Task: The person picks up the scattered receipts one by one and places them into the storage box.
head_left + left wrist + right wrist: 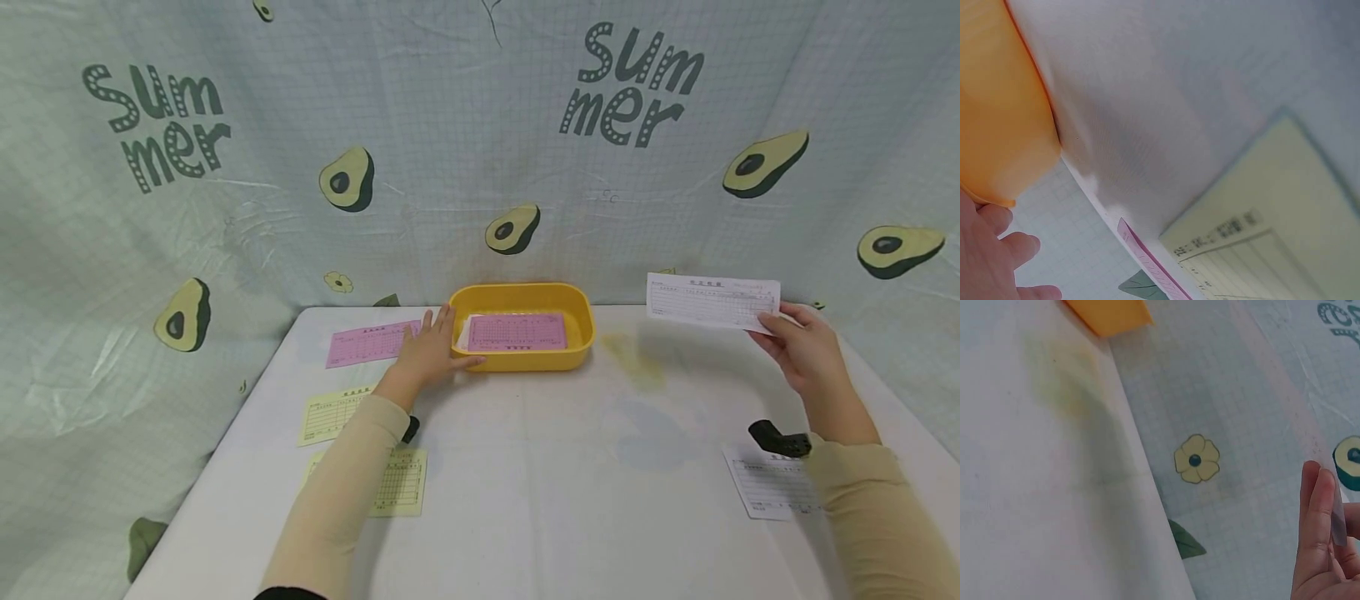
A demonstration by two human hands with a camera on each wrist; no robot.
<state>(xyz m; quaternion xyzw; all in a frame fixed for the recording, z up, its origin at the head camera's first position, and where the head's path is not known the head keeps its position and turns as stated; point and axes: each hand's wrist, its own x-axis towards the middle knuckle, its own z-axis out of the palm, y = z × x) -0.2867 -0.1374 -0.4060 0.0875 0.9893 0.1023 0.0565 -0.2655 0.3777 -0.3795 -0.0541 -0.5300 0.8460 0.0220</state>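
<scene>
My right hand (806,350) pinches a white printed slip (705,300) by its right end, holding it up over the back right of the table. In the right wrist view only a narrow edge of the slip (1339,519) shows between thumb and fingers. At the left end of a yellow plastic basket (517,361), my left hand (429,350) rests with spread fingers against the rim. The left wrist view shows those fingers (1019,247) by the basket's corner (1010,125). Inside the basket lies a pink slip (517,332) over a white paper.
Left of the basket lies another pink slip (367,343). Nearer are two yellow slips, one (330,415) beyond the other (405,483), partly under my left forearm. A white slip (772,483) lies by my right sleeve. A printed curtain (450,125) hangs behind the table.
</scene>
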